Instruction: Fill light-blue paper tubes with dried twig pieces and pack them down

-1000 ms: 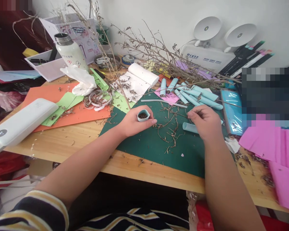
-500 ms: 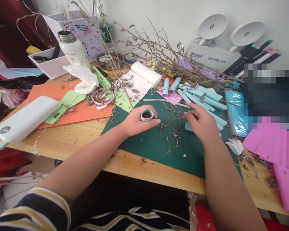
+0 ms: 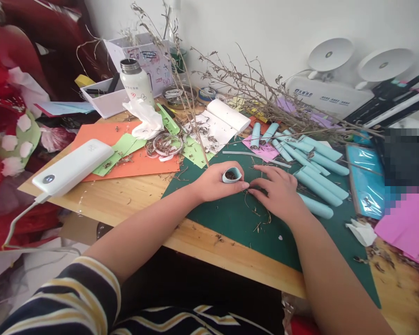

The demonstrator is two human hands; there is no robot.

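My left hand (image 3: pixel 214 184) is closed around a short light-blue paper tube (image 3: pixel 231 175) held upright on the dark green mat (image 3: pixel 230 218); dried plant bits show in its open top. My right hand (image 3: pixel 279 193) lies palm down on the mat just right of the tube, fingers stretched out over loose dried twig bits (image 3: pixel 256 211). Several rolled light-blue paper tubes (image 3: pixel 312 179) lie to the right of that hand.
Dried branches (image 3: pixel 251 93) sprawl across the back of the wooden table (image 3: pixel 132 197). Orange paper (image 3: pixel 139 160), green paper scraps (image 3: pixel 120 146), a white power bank (image 3: pixel 73 166), a white bottle (image 3: pixel 137 86), crumpled tissue (image 3: pixel 145 118), a white paper roll (image 3: pixel 228 116) and pink paper (image 3: pixel 405 225) surround the mat.
My right hand has come left and down, flattening onto the mat beside the tube. The view has swung left. My left hand still holds the tube.
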